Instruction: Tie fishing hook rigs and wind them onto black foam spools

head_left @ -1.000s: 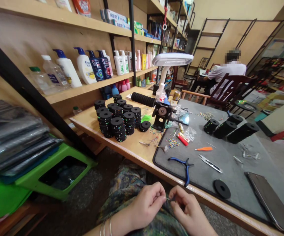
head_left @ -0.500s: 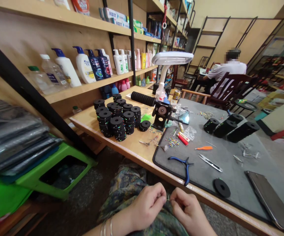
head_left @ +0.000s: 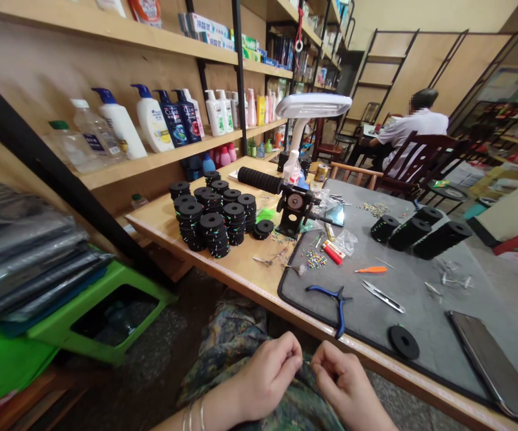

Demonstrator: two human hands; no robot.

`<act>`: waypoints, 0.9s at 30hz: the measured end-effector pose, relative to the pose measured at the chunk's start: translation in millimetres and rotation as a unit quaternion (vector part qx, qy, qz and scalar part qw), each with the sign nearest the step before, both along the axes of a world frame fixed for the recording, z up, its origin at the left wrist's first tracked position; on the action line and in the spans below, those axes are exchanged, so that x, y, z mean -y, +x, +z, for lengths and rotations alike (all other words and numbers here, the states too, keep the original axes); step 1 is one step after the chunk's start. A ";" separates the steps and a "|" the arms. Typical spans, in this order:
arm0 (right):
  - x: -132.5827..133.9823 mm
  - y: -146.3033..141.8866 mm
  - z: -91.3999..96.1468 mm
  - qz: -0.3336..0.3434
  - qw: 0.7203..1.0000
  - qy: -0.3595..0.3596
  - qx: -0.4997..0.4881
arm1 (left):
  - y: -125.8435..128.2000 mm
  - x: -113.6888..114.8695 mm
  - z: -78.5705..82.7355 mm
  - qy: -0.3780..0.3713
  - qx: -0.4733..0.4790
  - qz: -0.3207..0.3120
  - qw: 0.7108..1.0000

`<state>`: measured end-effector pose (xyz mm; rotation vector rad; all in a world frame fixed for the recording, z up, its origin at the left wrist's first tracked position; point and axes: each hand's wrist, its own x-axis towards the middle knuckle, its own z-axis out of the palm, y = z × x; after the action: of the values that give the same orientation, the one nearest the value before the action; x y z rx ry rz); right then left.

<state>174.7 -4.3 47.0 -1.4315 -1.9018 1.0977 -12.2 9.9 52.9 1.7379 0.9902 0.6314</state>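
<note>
1. While wooden table (head_left: 241,269) shows no rearrangement vs. half a sec. ago, the whole view has shifted slightly, prob. b/c the head moved; blue pliers (head_left: 340,299) at its near edge serve below as ref. pt.

2. Grey mat (head_left: 420,275) lies under the pliers and extends behind and to R of them; loose small items on it look same as before.

3. Black spool stacks (head_left: 212,221) stand to L of pliers and farther back, on bare wood; no change, no hand near.

4. L hand (head_left: 268,368) is in front of pliers, somewhat to L, above the lap: fingers curled, thumb tip closed toward index finger as in a pinch.

5. R hand (head_left: 340,374) is in front of pliers, w/o touching them, also curled, thumb and index nearly together. Main change: gap btw. both hands' fingertips became a little wider.

6. Single black spool (head_left: 396,341) lies flat to R of pliers and slightly nearer; same place, untouched.

7. Pale bit, smallest, was visible btw. the fingertips half a sec. ago; now can't be made out. If still there, its pos. is in front of pliers, slightly L. Whether either pinch holds it, I can't tell. My judgement: fine fingertip work seems unfinished, as both pinches are kept; bit may be parted or only hidden.
</note>
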 end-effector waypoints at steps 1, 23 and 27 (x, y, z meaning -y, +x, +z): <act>-0.1 -0.1 -0.5 0.001 1.000 0.000 -0.001 | 0.0 0.1 -0.9 -0.007 0.004 0.001 1.000; 0.8 0.6 -9.0 0.007 1.000 0.019 -0.009 | 2.7 0.2 -4.4 0.012 -0.011 0.019 1.000; 1.0 1.3 -12.2 -0.002 1.000 0.024 -0.018 | 2.1 -0.3 -9.6 0.013 -0.008 0.022 1.000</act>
<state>176.0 -5.3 34.8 -1.3805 -1.8876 1.0625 -10.1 10.1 43.4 1.7510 1.0377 0.6609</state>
